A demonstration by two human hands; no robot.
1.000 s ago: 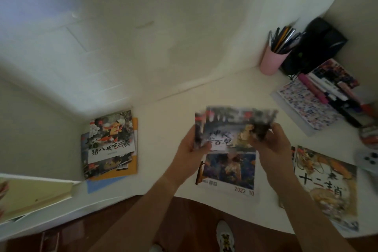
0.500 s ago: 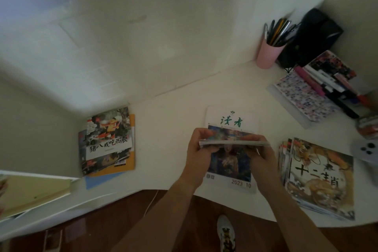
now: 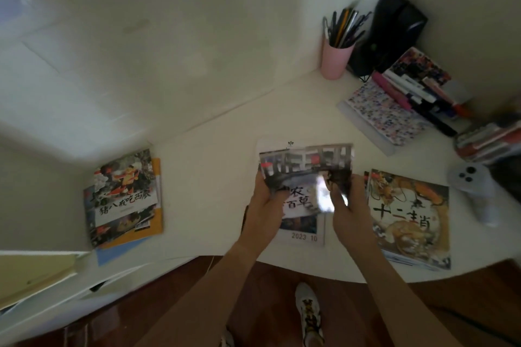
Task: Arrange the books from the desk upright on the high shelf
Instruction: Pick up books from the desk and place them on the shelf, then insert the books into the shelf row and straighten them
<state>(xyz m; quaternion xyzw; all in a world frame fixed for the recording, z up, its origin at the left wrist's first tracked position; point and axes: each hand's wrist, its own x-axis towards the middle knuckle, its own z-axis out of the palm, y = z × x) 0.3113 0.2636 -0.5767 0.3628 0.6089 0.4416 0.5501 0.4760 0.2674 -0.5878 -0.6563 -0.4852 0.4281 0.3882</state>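
Two book stacks (image 3: pixel 125 200) (image 3: pixel 408 217) beside held book (image 3: pixel 306 175)

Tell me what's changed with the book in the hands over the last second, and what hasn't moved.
The held book lay flat and edge-on half a second ago; now it is tilted back up, cover facing the camera, as it was a second ago. The left hand and right hand still grip its sides above the magazine. The desk, the stack at left and the dragon-cover book stayed put.

Held book (image 3: pixel 306 177) above magazine (image 3: pixel 303 235), between left stack (image 3: pixel 124 200) and right stack (image 3: pixel 408 220)
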